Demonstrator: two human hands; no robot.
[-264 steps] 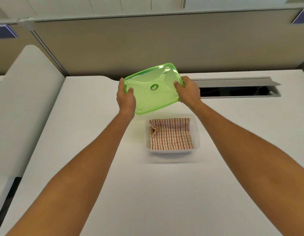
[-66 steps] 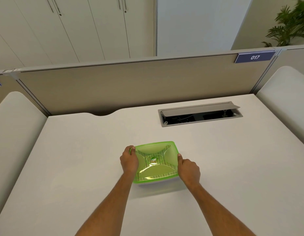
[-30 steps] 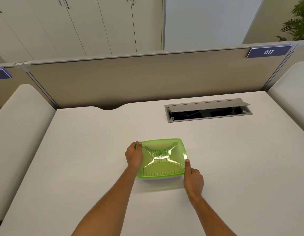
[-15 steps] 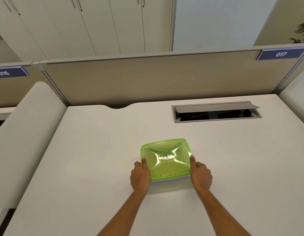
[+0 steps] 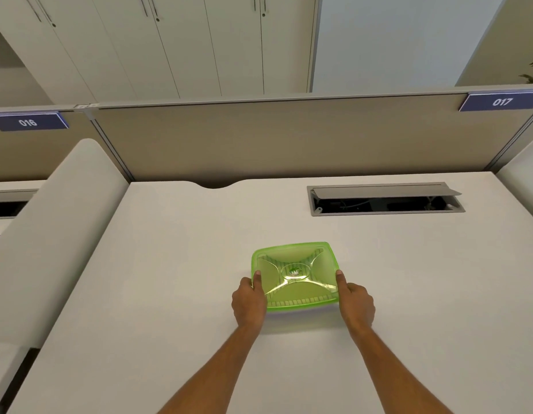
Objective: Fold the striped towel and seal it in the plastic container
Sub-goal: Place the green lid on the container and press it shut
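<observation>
The plastic container stands on the white desk (image 5: 169,264), covered by its translucent green lid (image 5: 295,273). Stripes of the folded towel (image 5: 299,300) show faintly through the lid's near edge; the rest of the towel is hidden. My left hand (image 5: 249,300) grips the near left corner, thumb lying on the lid's rim. My right hand (image 5: 356,303) grips the near right corner the same way, thumb on the rim. The fingers of both hands are tucked out of sight beside the container.
An open grey cable hatch (image 5: 384,200) is set into the desk at the back right. A beige partition (image 5: 289,138) closes the far edge. Rounded white side panels stand at the left (image 5: 50,234) and the far right (image 5: 525,180).
Within the last second my left hand slid from the lid's far left side to its near left corner. My right hand stayed at the near right corner. The lid lies flat on the container.
</observation>
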